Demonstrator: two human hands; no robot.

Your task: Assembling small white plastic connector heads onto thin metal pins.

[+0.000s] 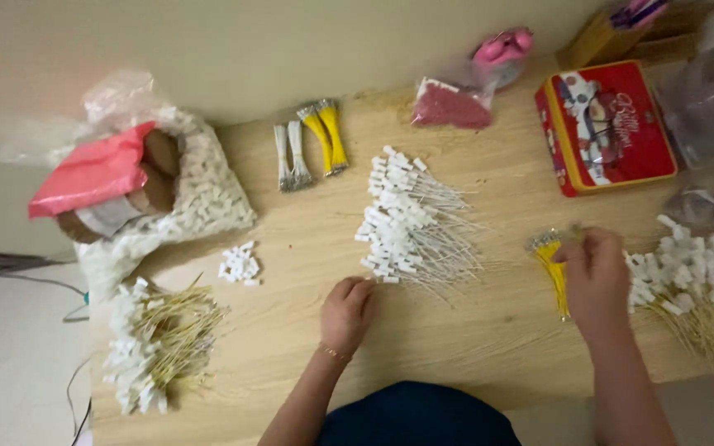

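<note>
My left hand (347,312) rests on the wooden table (489,330) with fingers curled, its tips touching the near edge of a pile of white-capped thin wires (406,223). My right hand (595,277) reaches over a small bundle of yellow wires (552,272) and appears to pinch it at the top. Just right of that hand lies another heap of white-capped wires with yellowish stems (687,285).
A clear bag of small white pieces (200,194) with a pink sheet (92,173) sits at the left, a yellow-stemmed wire heap (159,339) below it. A red tin (605,128), a bag of red beads (449,106), tied wire bundles (311,144) and loose white caps (240,264) lie around.
</note>
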